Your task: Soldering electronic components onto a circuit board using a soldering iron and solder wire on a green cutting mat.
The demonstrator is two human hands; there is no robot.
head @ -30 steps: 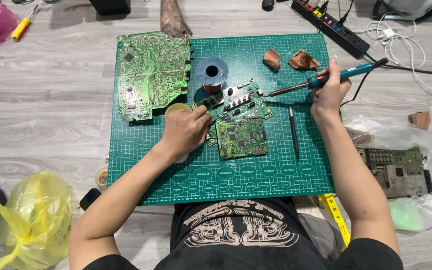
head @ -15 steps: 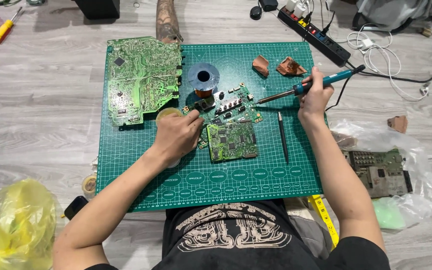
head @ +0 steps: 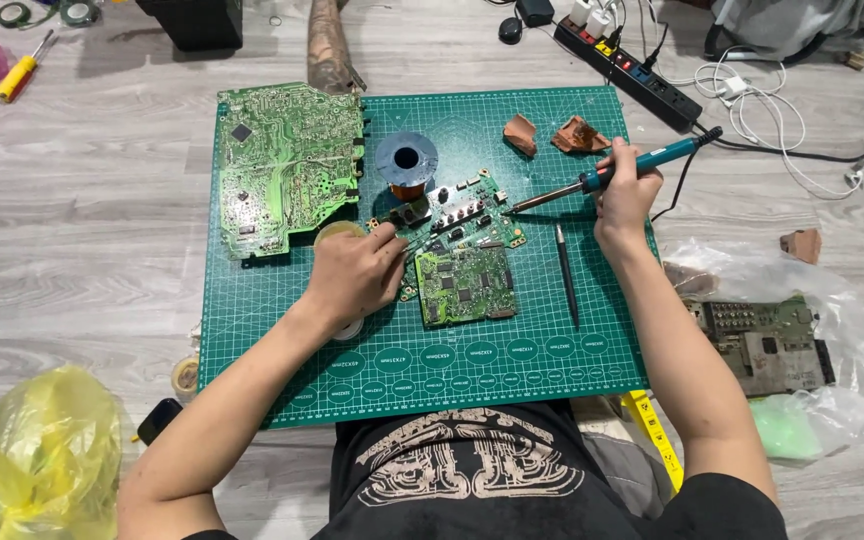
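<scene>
My right hand (head: 624, 195) grips a teal soldering iron (head: 642, 163) whose metal tip reaches left to the edge of a small green circuit board (head: 457, 212) at the mat's middle. My left hand (head: 354, 275) rests on the green cutting mat (head: 512, 370), fingers pinching at the left end of that board near a dark component. A second small board (head: 465, 284) lies just below. A spool of copper wire (head: 406, 165) stands behind them. A round tin lies partly hidden under my left hand.
A large green circuit board (head: 287, 165) covers the mat's far left corner. A dark slim tool (head: 565, 275) lies right of the boards. Two brown sponge pieces (head: 580, 133) sit at the back. A power strip (head: 627, 60), a bagged board (head: 767, 340) and a yellow bag (head: 37, 450) surround the mat.
My right hand has brought the soldering iron's tip leftward and down to the small board. My left hand stays at the board's left end. The view has shifted slightly.
</scene>
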